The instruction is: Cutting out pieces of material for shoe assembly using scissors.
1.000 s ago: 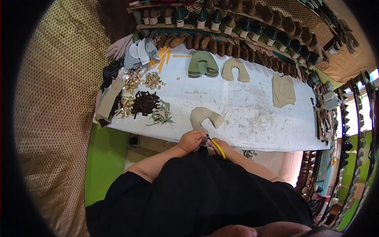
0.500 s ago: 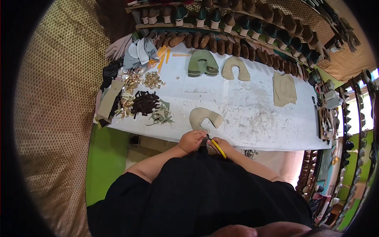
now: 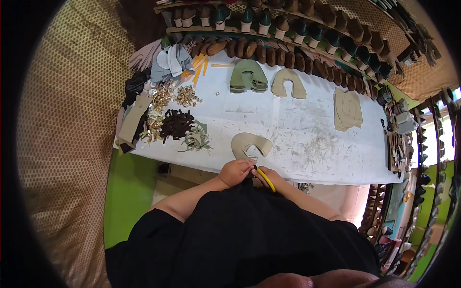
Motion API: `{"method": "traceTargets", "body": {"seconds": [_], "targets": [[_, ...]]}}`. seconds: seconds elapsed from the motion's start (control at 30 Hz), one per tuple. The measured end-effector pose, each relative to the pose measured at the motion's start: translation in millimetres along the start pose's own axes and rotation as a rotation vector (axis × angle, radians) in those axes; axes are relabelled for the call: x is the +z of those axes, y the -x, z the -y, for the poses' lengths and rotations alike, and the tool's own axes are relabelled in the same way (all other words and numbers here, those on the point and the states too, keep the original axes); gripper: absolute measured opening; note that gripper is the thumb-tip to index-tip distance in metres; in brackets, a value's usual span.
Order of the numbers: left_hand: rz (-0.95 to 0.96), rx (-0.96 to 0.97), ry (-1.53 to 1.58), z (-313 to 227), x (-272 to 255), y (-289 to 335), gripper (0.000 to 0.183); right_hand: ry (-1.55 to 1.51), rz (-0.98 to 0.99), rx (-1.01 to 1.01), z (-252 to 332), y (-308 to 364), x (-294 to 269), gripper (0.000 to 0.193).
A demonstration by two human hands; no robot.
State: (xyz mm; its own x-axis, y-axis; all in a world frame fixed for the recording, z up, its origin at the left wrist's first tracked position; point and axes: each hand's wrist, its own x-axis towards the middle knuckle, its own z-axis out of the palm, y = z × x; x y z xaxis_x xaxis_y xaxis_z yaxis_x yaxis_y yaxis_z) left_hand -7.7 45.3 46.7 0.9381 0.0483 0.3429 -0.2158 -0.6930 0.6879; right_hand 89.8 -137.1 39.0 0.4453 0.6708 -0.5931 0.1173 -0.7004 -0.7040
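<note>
My left hand [image 3: 235, 172] is closed in a pinch at the table's near edge. Its fingertips meet those of my right hand [image 3: 262, 175], and what they pinch is too small to make out. A small pale loop [image 3: 253, 157] shows just past the fingertips. Gripped in my right hand is a tool with a curved yellow handle [image 3: 267, 180] and a dark head, its tip hidden at the left fingers. Directly beyond the hands lies a curved beige shoe-upper piece [image 3: 241, 142], its lower end reaching my left hand.
To the left are dark brown strips [image 3: 177, 124], green scraps [image 3: 197, 138] and small gold buckles [image 3: 186, 96]. Stacked green pieces [image 3: 248, 77], beige pieces [image 3: 288, 82] and a flat beige stack [image 3: 347, 110] lie farther back. Shelves of shoes [image 3: 281, 26] stand behind the white table [image 3: 307, 149].
My left hand has shifted slightly right, and its fingers now cover the head of the yellow-handled tool more. The right hand keeps its grip; the pieces on the table stay where they were.
</note>
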Motion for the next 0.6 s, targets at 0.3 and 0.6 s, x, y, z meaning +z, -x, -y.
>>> {"method": "traceTargets", "body": {"seconds": [0.3,0.6], "targets": [[0.047,-0.042,0.056,2,-5,-7,0.026,0.008,-0.065,-0.106,-6,-2,-7,0.063],[0.219,0.227,-0.372,42,-35,-15,0.054,-0.726,0.395,0.180,-5,7,-31,0.062]]}}
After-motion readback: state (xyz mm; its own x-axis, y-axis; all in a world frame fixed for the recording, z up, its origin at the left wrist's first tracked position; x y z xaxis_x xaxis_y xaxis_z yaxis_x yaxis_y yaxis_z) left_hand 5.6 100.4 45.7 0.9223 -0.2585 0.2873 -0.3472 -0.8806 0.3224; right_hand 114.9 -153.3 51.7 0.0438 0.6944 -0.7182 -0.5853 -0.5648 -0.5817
